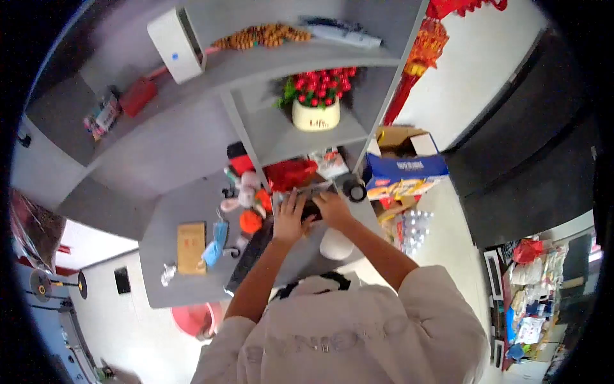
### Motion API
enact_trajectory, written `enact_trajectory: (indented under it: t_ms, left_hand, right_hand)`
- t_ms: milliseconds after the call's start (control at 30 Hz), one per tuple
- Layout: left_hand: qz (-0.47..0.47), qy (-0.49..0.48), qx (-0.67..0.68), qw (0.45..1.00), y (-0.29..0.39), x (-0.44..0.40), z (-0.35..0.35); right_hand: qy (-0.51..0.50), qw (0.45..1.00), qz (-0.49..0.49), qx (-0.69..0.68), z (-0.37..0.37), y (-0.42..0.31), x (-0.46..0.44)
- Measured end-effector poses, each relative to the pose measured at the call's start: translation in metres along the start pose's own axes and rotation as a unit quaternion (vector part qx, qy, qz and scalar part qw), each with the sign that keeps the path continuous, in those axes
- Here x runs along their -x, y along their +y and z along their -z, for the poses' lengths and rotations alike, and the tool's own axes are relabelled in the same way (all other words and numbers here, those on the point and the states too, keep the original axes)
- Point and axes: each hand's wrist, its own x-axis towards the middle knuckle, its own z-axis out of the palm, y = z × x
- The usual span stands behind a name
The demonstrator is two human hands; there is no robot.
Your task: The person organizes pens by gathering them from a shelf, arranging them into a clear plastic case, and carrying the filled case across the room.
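My left hand [289,216] lies over the left side of a dark object [311,210], its fingers stretched out and slightly apart. On the other side, my right hand [332,209] has its fingers curled on the object's right edge. The object's kind cannot be made out; a pale, shiny container edge shows just behind it. A red bag [291,174] lies beyond my hands. To the right stands a round black item [354,189], and a white rounded item [336,244] sits below my right forearm.
Left on the grey desk [163,224] are a brown envelope [191,248], a blue face mask [216,243], plush toys [245,192] and an orange ball [251,221]. Above, a shelf holds a flower pot [316,116]. A blue carton [408,173] stands right of the desk.
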Motion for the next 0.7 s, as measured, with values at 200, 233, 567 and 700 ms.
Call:
enact_trajectory:
  t_ms: [200,233,567,700]
  left_hand:
    - [0.022,0.014,0.010,1.000,-0.008,0.012,0.000]
    - [0.014,0.027,0.006,1.000,-0.010,0.013,-0.002]
    - [0.071,0.005,-0.011,0.997,-0.008,0.022,0.006]
    - [0.081,-0.012,-0.001,0.997,-0.007,0.026,0.003]
  right_hand:
    - [-0.141,0.984,-0.045,-0.104,0.026,-0.001,-0.010]
    - [-0.140,0.981,-0.048,-0.128,0.025,0.000,-0.010]
    - [-0.084,0.975,-0.023,-0.203,0.048,-0.003,-0.017]
    - [0.099,0.950,-0.200,-0.219,0.021,0.018,0.014]
